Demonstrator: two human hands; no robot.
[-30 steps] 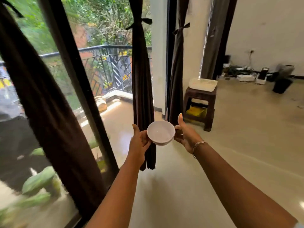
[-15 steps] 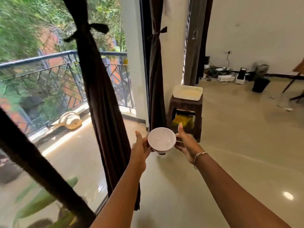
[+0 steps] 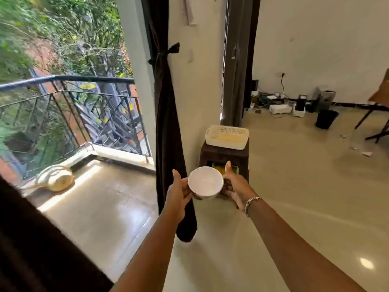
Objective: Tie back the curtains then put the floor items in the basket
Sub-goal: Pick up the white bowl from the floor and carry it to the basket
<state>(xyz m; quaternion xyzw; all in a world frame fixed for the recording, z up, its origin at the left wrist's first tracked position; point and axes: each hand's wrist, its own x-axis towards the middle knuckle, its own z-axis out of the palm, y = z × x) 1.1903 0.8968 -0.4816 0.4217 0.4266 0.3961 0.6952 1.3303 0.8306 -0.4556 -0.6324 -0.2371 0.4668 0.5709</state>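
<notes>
Right now a white bowl point(image 3: 205, 182) is held out front: the left hand point(image 3: 179, 190) curls round its left side, the right hand point(image 3: 234, 186) round its right, thumbs raised. Farther off, the cream basket point(image 3: 227, 137) sits on a dark stool point(image 3: 223, 154). A tied curtain point(image 3: 168, 133) hangs just left.

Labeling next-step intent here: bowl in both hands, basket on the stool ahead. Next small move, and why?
Probably carry the white bowl forward until it is over the cream basket on the brown stool. The left hand and right hand grip the bowl by its sides, level and short of the basket. The dark curtain beside them is already tied back.
</notes>
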